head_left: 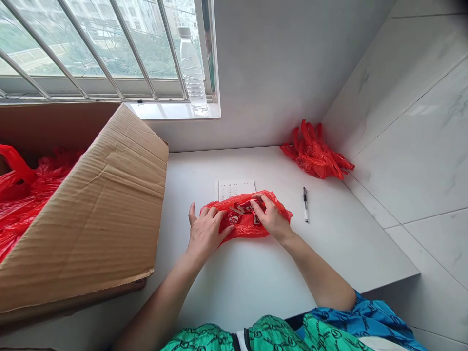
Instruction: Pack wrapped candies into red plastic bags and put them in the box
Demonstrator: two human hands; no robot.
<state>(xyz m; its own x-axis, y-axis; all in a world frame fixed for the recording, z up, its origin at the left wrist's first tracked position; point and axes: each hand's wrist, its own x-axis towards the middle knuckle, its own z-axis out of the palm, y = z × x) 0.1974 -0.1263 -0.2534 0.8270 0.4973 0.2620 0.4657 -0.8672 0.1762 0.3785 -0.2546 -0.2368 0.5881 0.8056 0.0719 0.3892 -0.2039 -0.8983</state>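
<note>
Red plastic bag lies on the white tabletop between the left hand and right hand, which sit close together, both pressing on it over red packets. A paper sheet lies just beyond the hands, a pen right of them, and a cardboard box left.

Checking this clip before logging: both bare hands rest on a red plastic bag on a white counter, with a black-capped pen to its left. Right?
No: the head view shows the black-capped pen right of the red plastic bag, not left. The left hand and right hand do rest on it, on the white counter.
</note>
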